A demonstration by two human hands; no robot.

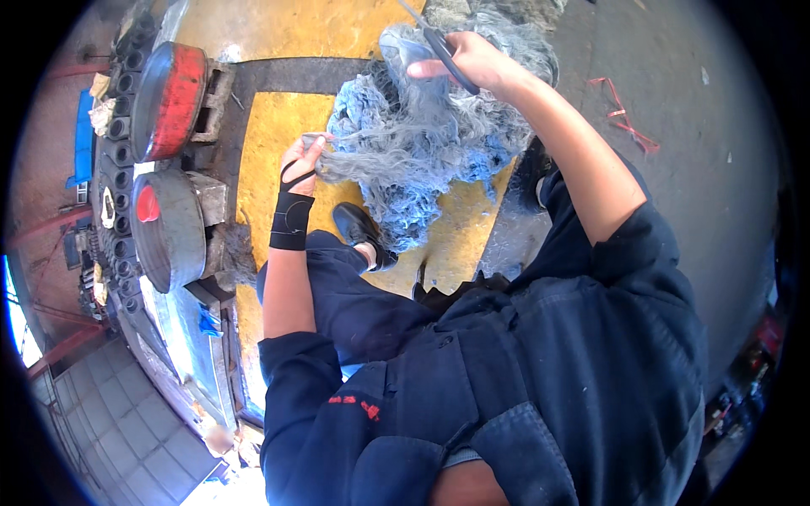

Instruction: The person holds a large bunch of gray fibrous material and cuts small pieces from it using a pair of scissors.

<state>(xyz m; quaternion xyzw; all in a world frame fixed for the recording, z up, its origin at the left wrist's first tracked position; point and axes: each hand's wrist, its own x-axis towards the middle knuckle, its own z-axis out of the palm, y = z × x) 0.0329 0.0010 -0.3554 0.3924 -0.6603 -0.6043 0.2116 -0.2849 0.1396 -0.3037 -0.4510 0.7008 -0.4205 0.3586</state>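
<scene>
My left hand (302,158), in a black wrist wrap, pinches a hank of stringy grey fibre (346,162) pulled out from a big tangled heap of blue and grey fibre (405,198). Over the far part of that heap, my right hand (466,61) grips a pair of black-handled scissors (440,44). Their blades point away to the upper left and run partly out of view. Some of the right fingers are hidden behind the handles. The heap lies between my feet, in front of where I sit.
A red-sided round metal drum (179,101) and a grey one (175,240) stand on blocks at left, beside a row of pipe-like rings (122,153). Yellow boards (278,126) lie under the heap. A red strap (624,118) lies on the grey floor at right.
</scene>
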